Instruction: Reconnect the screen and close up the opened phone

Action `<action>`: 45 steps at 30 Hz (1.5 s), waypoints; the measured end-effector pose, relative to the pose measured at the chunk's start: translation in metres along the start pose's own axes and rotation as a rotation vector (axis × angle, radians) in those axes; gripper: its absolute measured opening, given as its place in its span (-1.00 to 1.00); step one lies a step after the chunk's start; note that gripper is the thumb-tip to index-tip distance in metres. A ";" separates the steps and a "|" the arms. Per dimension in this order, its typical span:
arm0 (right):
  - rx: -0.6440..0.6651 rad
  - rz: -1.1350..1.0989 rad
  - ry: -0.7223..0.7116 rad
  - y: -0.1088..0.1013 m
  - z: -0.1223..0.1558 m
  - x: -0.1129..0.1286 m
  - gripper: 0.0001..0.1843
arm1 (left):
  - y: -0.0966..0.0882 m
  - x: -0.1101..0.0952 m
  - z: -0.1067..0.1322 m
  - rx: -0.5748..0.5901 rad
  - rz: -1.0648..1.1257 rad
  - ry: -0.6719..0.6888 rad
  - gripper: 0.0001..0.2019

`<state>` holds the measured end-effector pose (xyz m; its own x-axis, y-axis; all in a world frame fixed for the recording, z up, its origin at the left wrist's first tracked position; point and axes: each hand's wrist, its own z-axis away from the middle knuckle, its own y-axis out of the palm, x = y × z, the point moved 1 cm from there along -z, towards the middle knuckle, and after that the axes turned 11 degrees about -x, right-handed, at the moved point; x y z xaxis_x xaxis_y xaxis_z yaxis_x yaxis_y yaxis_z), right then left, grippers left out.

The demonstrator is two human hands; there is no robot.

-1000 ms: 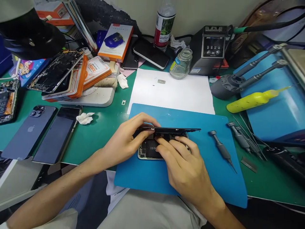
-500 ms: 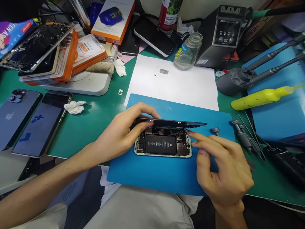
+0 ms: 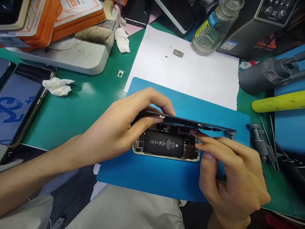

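An opened phone lies on the blue mat, its black battery and inner parts exposed. My left hand pinches the left part of the phone screen between thumb and fingers, holding it tilted up over the far side of the body. At the right end of the body is my right hand, its index fingertip reaching in under the raised screen. Its middle finger is at the phone's right edge, with the thumb just below. Nothing shows in this hand. What the index fingertip touches is partly hidden.
White paper behind the mat bears a small metal plate and tiny parts. A glass jar stands beyond. Screwdrivers lie right; a SIM tray, crumpled tissue and another phone lie left.
The view has moved closer and turned slightly. My left hand still holds the screen up, and my right index finger stays at the inner right end of the phone.
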<state>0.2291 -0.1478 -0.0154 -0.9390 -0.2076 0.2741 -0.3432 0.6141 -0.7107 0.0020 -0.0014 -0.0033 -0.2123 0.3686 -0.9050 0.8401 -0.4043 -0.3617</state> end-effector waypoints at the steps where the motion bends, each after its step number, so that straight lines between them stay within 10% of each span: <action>1: 0.005 0.002 -0.005 0.000 0.000 0.000 -0.68 | 0.000 0.000 0.000 -0.002 -0.002 0.004 -0.78; 29: 0.110 0.126 -0.170 0.005 -0.007 0.003 -0.70 | -0.001 -0.002 0.000 0.037 -0.038 -0.005 -0.76; 45: -0.173 -0.064 0.078 -0.004 0.004 0.003 -0.64 | 0.004 0.004 0.001 -0.058 -0.094 -0.039 -0.77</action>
<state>0.2277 -0.1534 -0.0143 -0.9089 -0.1947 0.3689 -0.3867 0.7247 -0.5703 0.0039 -0.0020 -0.0082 -0.3097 0.3689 -0.8764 0.8427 -0.3205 -0.4326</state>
